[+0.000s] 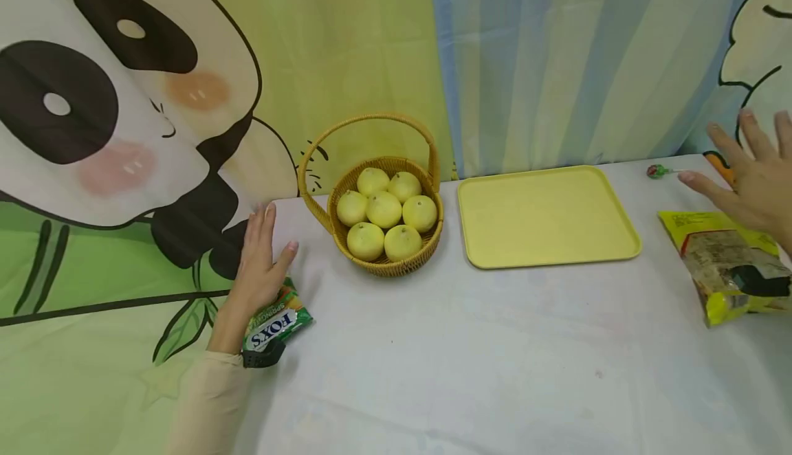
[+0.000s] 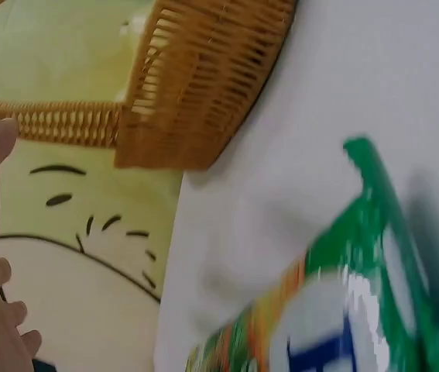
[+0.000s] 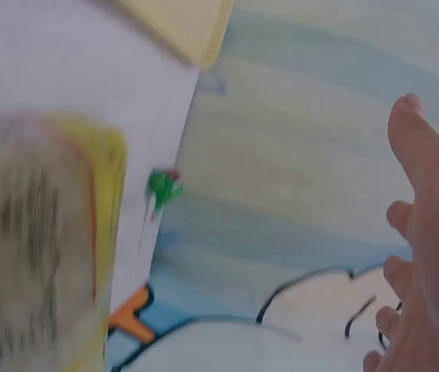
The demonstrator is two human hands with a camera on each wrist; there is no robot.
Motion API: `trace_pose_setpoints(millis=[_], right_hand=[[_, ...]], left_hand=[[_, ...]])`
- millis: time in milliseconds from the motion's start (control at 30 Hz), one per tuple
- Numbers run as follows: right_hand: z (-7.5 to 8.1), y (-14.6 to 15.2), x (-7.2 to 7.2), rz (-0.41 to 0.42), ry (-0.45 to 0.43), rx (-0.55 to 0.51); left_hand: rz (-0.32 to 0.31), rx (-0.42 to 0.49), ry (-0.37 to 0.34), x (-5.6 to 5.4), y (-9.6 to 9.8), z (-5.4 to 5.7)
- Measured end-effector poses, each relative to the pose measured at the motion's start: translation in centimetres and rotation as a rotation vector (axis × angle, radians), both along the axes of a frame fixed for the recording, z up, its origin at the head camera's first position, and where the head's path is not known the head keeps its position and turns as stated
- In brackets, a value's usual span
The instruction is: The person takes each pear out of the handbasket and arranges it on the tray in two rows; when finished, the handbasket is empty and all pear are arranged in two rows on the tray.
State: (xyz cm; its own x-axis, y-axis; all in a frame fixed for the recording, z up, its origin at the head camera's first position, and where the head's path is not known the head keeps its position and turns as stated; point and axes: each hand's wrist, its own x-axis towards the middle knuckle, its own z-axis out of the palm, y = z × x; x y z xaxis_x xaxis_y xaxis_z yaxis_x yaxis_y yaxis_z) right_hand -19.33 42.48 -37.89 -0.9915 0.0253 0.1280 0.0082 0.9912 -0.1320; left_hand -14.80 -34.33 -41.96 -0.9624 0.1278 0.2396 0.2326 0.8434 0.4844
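My left hand (image 1: 256,269) is raised at the table's left side with fingers straight, holding nothing. Partly hidden under it lies a green Fox's candy bag (image 1: 275,321), which looms large in the left wrist view. At the far right my right hand (image 1: 757,180) hovers with its fingers spread, also holding nothing. Below that hand is a yellow snack bag (image 1: 727,262) with a see-through middle. A lollipop (image 1: 657,171) in a green and red wrapper lies near the right thumb, its white stick pointing toward it.
A wicker basket (image 1: 386,269) with a tall handle holds several round pale-yellow fruits (image 1: 384,209) at the back. Right of it lies a flat yellow tray (image 1: 547,218). A printed cartoon curtain (image 1: 365,42) hangs behind the white-covered table (image 1: 464,359).
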Motion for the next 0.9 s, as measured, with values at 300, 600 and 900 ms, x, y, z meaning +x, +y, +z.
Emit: trace_pose_setpoints(millis=[300, 600, 900], right_hand=[[-0.7, -8.5, -2.6, 0.446, 0.070, -0.171], [-1.5, -21.1, -4.7, 0.700, -0.038, -0.431], [-1.3, -30.4, -6.6, 0.861, -0.049, -0.744]], left_hand=[[-0.102, 0.502, -0.109, -3.8, 4.8, -1.6], [-0.005, 1.131, -0.065, -6.6, 10.1, -4.7], [0.115, 1.349, 0.116, -7.8, 12.9, -7.2]])
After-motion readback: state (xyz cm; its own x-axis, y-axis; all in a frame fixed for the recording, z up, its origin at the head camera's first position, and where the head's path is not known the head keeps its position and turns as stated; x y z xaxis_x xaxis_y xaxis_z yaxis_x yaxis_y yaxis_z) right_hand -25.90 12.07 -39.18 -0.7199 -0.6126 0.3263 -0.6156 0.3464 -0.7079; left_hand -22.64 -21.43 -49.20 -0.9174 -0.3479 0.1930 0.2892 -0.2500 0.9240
